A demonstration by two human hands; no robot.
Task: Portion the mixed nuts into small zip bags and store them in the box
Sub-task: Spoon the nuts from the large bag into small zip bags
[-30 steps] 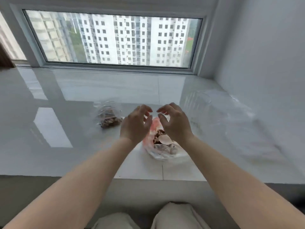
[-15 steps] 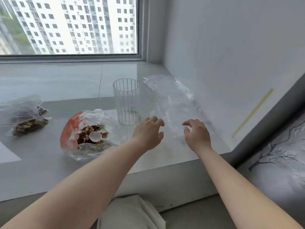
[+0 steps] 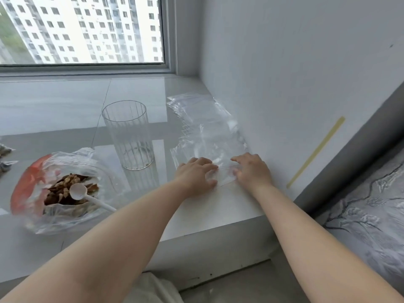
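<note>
A stack of empty clear zip bags [image 3: 207, 130] lies on the white sill beside the right wall. My left hand [image 3: 195, 174] and my right hand [image 3: 252, 169] both rest on the near end of the stack, fingertips pinching the edge of the top bag [image 3: 225, 174]. At the left, a large open bag of mixed nuts [image 3: 61, 191] with a red panel holds a white plastic spoon [image 3: 87, 196]. Filled small bags [image 3: 4, 157] show at the far left edge, mostly cut off.
A tall ribbed drinking glass [image 3: 129, 136], empty, stands between the nut bag and the zip bags. The sill's front edge [image 3: 218, 228] runs just below my hands. The window is behind, the white wall close on the right. No box is in view.
My view swung right from the nut bag to the zip bag stack. Both hands left the nut bag, moved right and came down onto the near end of the stack.
</note>
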